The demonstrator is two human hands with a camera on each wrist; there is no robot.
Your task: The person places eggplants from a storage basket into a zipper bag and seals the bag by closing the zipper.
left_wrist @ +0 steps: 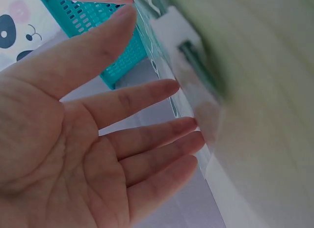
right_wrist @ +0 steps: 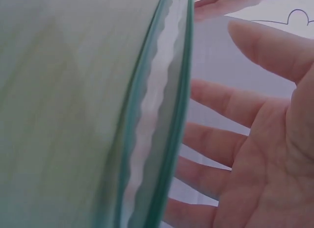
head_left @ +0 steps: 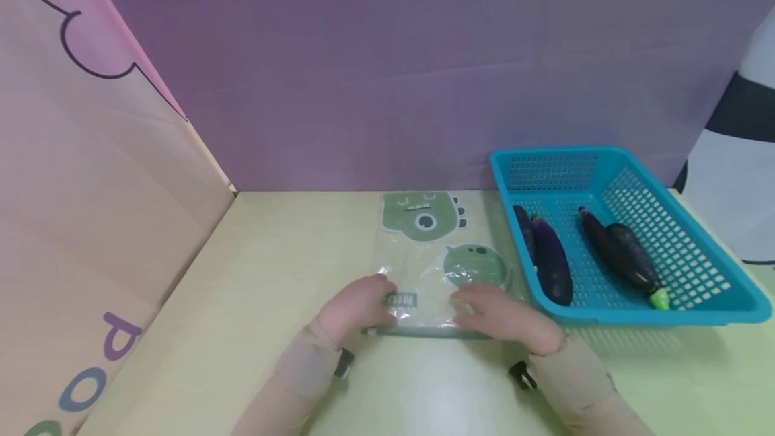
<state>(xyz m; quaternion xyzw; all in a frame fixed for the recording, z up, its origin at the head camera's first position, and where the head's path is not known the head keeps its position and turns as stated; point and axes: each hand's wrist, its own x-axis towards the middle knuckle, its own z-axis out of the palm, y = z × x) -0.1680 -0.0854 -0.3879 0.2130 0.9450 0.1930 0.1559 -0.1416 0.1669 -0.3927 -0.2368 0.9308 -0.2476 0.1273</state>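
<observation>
A clear plastic slider bag [head_left: 424,268] with green dinosaur prints lies flat on the table, its green zip edge toward me. My left hand [head_left: 357,303] is at the bag's left side near the zip, fingers extended. In the left wrist view its fingertips touch the plastic, close to the white slider [left_wrist: 179,34]. At the bag's right side, my right hand [head_left: 505,315] has its fingers spread and nearly straight, resting on the plastic. The zip strips [right_wrist: 171,139] stand slightly apart along the edge in the right wrist view. Neither hand grips anything.
To the right of the bag stands a blue perforated basket [head_left: 605,318]. Several eggplants [head_left: 552,264] lie in it, one with a bright green stem end [head_left: 659,299]. A purple backdrop [head_left: 363,86] rises behind the table, and a printed panel [head_left: 121,187] borders the left side.
</observation>
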